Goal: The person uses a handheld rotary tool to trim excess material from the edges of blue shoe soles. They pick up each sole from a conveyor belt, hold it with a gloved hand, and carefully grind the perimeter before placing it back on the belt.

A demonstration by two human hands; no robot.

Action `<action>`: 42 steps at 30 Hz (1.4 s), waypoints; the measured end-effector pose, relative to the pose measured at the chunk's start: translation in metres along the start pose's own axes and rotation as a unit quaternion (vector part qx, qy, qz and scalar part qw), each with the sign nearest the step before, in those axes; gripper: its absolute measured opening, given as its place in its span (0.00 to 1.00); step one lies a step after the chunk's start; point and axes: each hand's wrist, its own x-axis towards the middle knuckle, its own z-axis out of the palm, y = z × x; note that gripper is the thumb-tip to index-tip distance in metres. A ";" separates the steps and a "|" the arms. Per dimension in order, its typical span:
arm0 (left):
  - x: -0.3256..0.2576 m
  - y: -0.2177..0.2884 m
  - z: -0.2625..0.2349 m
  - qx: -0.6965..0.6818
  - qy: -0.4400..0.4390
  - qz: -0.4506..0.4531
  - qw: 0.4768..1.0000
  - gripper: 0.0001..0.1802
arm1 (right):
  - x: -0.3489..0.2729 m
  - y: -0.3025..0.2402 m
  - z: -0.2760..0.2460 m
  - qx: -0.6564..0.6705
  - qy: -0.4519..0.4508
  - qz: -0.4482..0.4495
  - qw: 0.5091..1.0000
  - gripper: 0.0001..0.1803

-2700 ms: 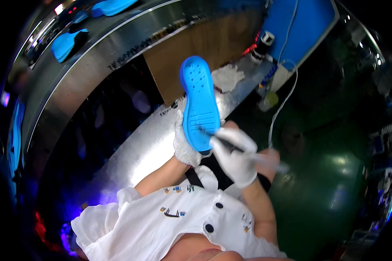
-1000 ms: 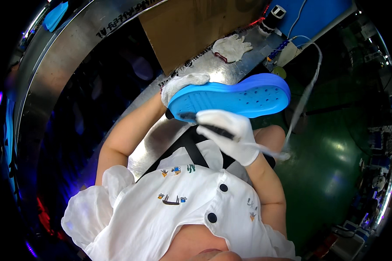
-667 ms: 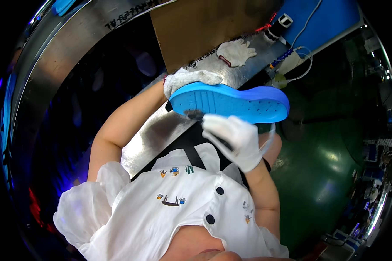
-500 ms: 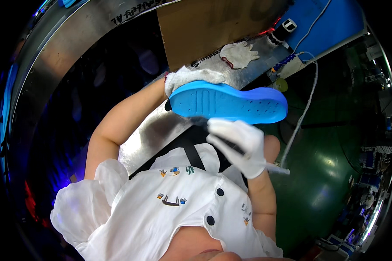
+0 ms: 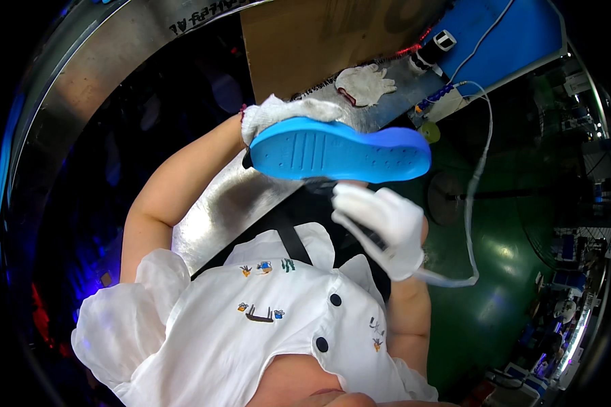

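Observation:
A bright blue shoe sole (image 5: 319, 150) is held up in front of my chest, its grooved and dotted face toward me, its right end tinted violet. My left hand (image 5: 288, 114), in a white knit glove with a red cuff, grips it along the far edge at the left end. Dark parts show at the sole's left end and under its near edge. Just below the sole is my right hand (image 5: 387, 230), gloved in white and blurred by motion. A white hose (image 5: 448, 279) runs into this hand beside the wrist; its held end is hidden by the fingers.
Beyond the sole, a spare white glove (image 5: 366, 85) lies on a metal surface beside a brown cardboard sheet (image 5: 305, 51). A black-and-white cylindrical object (image 5: 431, 51) stands near a blue panel (image 5: 509, 34). To the right, the hose hangs over a green floor (image 5: 489, 305).
The sole and my left hand have shifted slightly left and up in the picture. My right hand has moved a little right, and the hose hangs in a wider bend.

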 end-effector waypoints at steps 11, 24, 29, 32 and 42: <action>-0.017 0.025 -0.002 -0.114 0.022 -0.167 0.979 0.31 | 0.002 0.015 -0.022 -0.050 -0.021 -0.037 0.998 0.14; -0.009 0.015 0.005 -0.134 0.071 -0.076 0.985 0.18 | 0.022 0.009 0.010 0.145 0.046 -0.038 0.988 0.14; -0.009 0.030 0.012 -0.116 0.047 -0.087 0.988 0.18 | 0.018 -0.002 0.014 0.186 0.013 -0.037 0.982 0.14; -0.017 0.053 0.030 -0.177 0.004 -0.085 0.980 0.19 | 0.024 0.006 0.032 0.198 0.065 -0.004 0.978 0.14; -0.097 0.142 -0.004 -0.315 -0.018 0.212 0.925 0.49 | -0.009 0.015 0.023 0.474 0.131 0.028 0.870 0.17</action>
